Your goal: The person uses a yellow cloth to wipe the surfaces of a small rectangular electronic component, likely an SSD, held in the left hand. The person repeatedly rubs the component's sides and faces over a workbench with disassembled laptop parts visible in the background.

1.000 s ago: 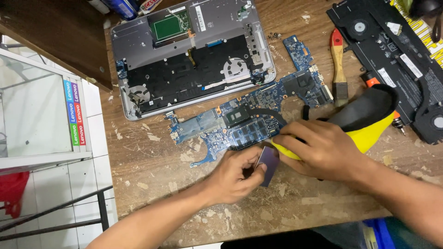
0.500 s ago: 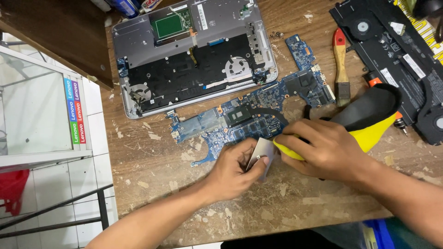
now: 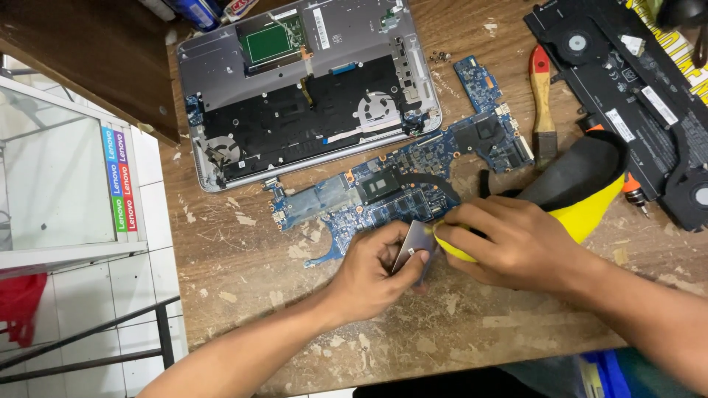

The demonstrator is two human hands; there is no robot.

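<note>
My left hand [image 3: 375, 273] pinches a small flat metallic plate [image 3: 413, 239] just below a blue laptop motherboard [image 3: 398, 191] lying on the worn wooden table [image 3: 243, 273]. My right hand [image 3: 509, 243] grips a yellow and black cloth [image 3: 582, 191] and presses its yellow corner against the plate's right edge. The two hands touch each other around the plate. A dark square chip sits in the middle of the board, above my left hand.
An opened grey laptop base [image 3: 310, 81] with fans lies at the back. A wooden-handled brush [image 3: 543, 110] and a black laptop part [image 3: 634, 88] sit at the right. A glass cabinet [image 3: 59, 169] stands left of the table edge.
The plate in my left hand has turned, from showing a dark purplish face to a pale metallic one. Both hands stayed in the same spot.
</note>
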